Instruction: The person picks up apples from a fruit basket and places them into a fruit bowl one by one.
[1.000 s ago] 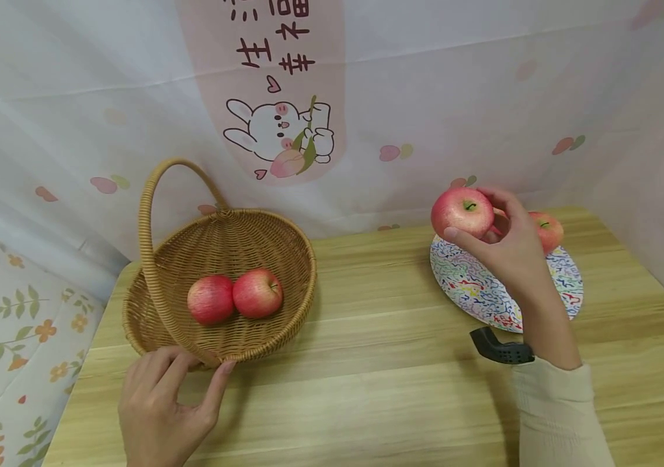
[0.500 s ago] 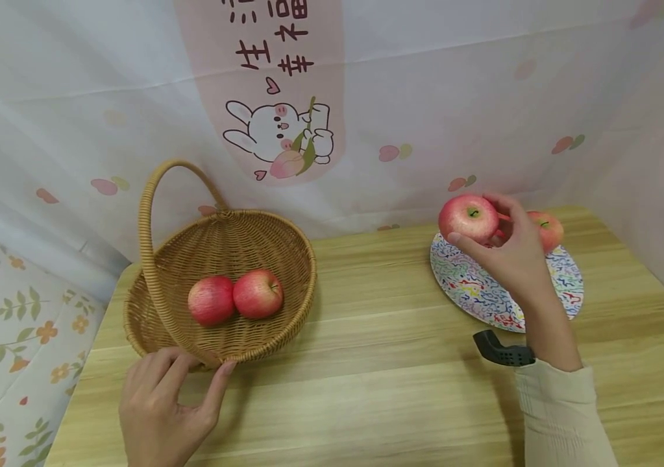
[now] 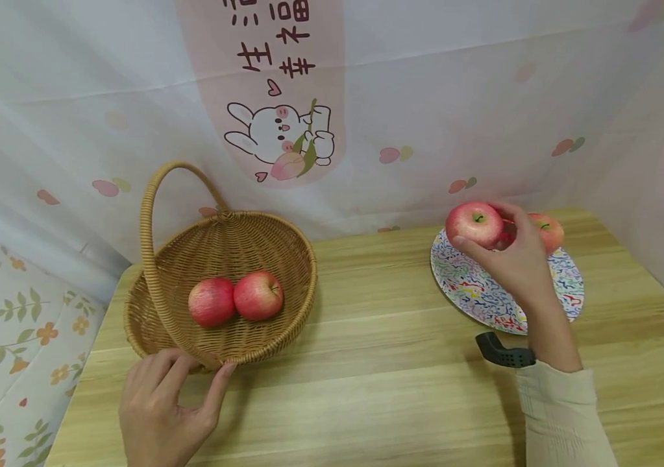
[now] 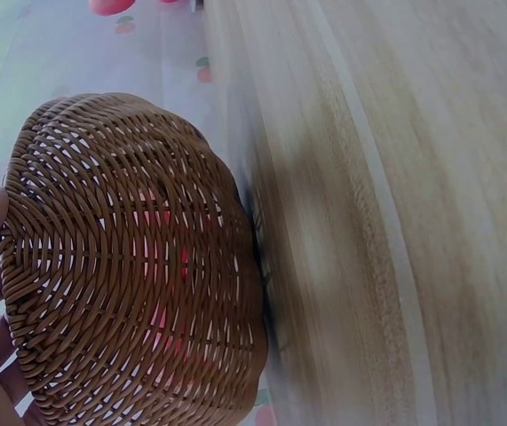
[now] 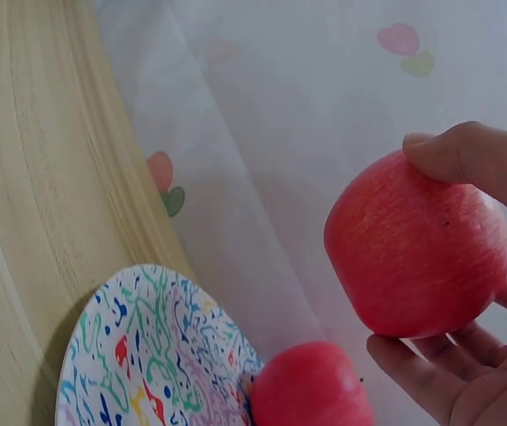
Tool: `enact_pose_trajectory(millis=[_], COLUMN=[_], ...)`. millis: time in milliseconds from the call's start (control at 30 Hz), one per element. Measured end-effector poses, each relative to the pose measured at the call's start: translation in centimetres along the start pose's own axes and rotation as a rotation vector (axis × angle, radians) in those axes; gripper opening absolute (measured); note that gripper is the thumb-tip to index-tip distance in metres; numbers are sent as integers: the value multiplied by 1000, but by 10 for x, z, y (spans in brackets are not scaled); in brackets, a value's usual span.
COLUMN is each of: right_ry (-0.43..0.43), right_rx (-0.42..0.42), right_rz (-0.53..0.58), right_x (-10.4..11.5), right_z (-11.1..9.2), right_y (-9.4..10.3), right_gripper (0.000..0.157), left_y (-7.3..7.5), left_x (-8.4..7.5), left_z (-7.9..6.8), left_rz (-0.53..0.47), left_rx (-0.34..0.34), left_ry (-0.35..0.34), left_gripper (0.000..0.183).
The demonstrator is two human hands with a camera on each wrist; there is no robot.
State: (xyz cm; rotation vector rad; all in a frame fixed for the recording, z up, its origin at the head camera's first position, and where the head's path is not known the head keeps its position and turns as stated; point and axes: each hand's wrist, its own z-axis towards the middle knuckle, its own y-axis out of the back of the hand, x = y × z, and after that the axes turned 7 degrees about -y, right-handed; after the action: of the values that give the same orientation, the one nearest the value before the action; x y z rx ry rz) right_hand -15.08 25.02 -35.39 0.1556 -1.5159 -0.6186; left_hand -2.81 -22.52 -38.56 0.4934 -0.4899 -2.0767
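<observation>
My right hand (image 3: 515, 266) holds a red apple (image 3: 474, 224) between thumb and fingers, over the back left part of a patterned plate (image 3: 472, 295). In the right wrist view, this apple (image 5: 417, 248) is raised above another apple (image 5: 311, 386) by the plate. An orange-red apple (image 3: 546, 232) sits at the back of the plate, partly behind my hand. On the left, my left hand (image 3: 165, 405) pinches the near rim of a wicker basket (image 3: 276, 243), close to the handle's base. Two red apples (image 3: 211, 301) lie side by side in it.
The basket's tall arched handle (image 3: 147, 227) rises over its left side. A printed cloth (image 3: 402, 104) hangs right behind the wooden table (image 3: 367, 389), and a flowered cloth (image 3: 16, 350) lies along the left. A black strap end (image 3: 504, 351) juts from the right wrist.
My right hand, with the apple in it, has moved a little to the right and down toward the plate. The left hand and the basket have stayed in place.
</observation>
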Motion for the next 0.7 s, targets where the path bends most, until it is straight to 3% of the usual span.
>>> enact_pose_trajectory(millis=[167, 367, 700], right_ry=[-11, 2, -48], right_rx=[-10, -36, -52], right_rz=[24, -26, -46], right_x=[-6, -13, -22], right_z=[2, 4, 6], right_y=[5, 9, 15], right_gripper=[82, 83, 85], left_y=[0, 0, -1], left_x=[0, -2, 0], left_z=[0, -3, -1], left_rz=[4, -12, -23], left_rx=[1, -25, -22], left_ry=[-1, -3, 0], left_gripper=[62, 62, 63])
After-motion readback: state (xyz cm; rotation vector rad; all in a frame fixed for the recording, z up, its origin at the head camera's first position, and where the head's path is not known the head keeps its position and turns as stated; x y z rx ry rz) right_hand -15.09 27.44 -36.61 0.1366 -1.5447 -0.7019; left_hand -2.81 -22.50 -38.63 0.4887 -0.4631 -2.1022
